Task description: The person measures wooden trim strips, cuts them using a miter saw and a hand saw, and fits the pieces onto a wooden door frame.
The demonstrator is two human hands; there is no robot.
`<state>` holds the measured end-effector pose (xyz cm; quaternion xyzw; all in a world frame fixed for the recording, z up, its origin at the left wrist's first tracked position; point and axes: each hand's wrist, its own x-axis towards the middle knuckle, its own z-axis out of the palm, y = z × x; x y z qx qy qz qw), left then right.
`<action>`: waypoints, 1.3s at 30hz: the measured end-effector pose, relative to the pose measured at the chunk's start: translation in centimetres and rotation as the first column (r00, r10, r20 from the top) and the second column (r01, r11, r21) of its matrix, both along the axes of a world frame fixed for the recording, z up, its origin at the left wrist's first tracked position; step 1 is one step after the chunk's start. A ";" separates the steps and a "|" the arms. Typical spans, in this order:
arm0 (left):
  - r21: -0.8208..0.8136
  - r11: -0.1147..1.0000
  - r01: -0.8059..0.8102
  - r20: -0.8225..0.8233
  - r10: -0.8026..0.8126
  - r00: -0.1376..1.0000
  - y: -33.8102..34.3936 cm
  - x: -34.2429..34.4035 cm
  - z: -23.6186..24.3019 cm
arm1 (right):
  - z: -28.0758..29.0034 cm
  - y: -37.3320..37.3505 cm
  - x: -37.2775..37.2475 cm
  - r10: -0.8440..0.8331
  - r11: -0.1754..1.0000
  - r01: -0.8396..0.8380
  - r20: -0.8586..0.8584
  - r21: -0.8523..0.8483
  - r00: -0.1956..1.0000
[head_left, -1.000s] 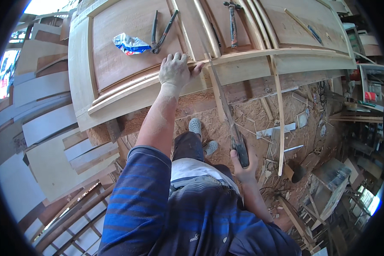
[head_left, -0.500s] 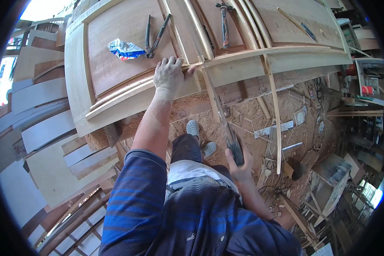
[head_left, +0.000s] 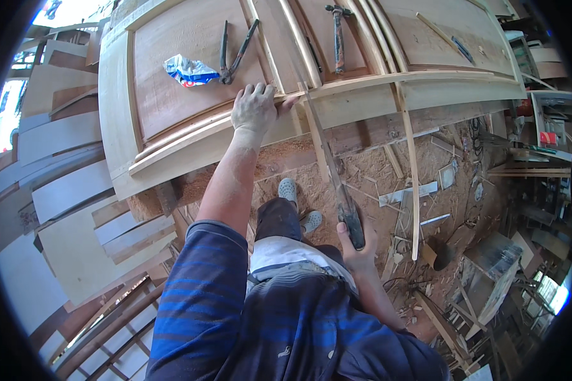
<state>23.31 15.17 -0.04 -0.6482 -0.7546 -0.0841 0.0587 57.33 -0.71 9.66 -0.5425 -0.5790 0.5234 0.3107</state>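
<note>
Little has moved since half a second ago: my head view has slid a touch, the saw [head_left: 340, 195] looks sharper, and the left hand [head_left: 253, 109] keeps its spot on the panelled board [head_left: 184, 114]. From the head view, I have that hand knuckles-up at the board's near edge, fingers bent over an edge strip [head_left: 184, 144], thumb reaching right toward the blade; whether its grip pinches the strip I cannot tell. My right hand [head_left: 360, 247] sits out past the near edge, its grip closed around the saw's dark handle, thumb along it. The blade crosses the board's near edge, beside a batten [head_left: 316, 136] jutting from there. Right of it, a long thin strip [head_left: 412, 171] also sticks out past that edge. On the board, left to right, lie a crumpled packet [head_left: 189, 71], pincers [head_left: 225, 75] and a hammer [head_left: 338, 41].
</note>
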 end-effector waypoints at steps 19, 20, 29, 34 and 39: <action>0.070 0.997 0.029 -0.035 -0.027 0.999 0.3 0.1 -0.3 | -1.3 3.6 -1.4 0.048 0.995 -0.052 0.047 0.088 0.998; 0.058 0.998 0.022 -0.033 -0.020 0.999 0.3 0.1 -0.7 | -1.6 6.5 -3.7 0.053 0.996 -0.056 0.040 0.072 0.998; 0.029 0.999 -0.022 -0.003 0.022 1.000 0.0 -0.4 -0.7 | -2.9 0.8 0.1 0.036 0.989 -0.040 0.029 0.144 0.999; 0.092 0.996 0.013 -0.024 -0.011 1.000 0.1 -0.2 -0.2 | -0.2 2.6 -0.9 0.032 0.999 -0.032 0.058 0.005 0.998; -0.017 1.000 -0.017 0.035 0.017 0.999 0.5 0.4 -0.8 | -0.7 12.2 -8.8 0.057 0.995 -0.063 0.075 0.081 0.996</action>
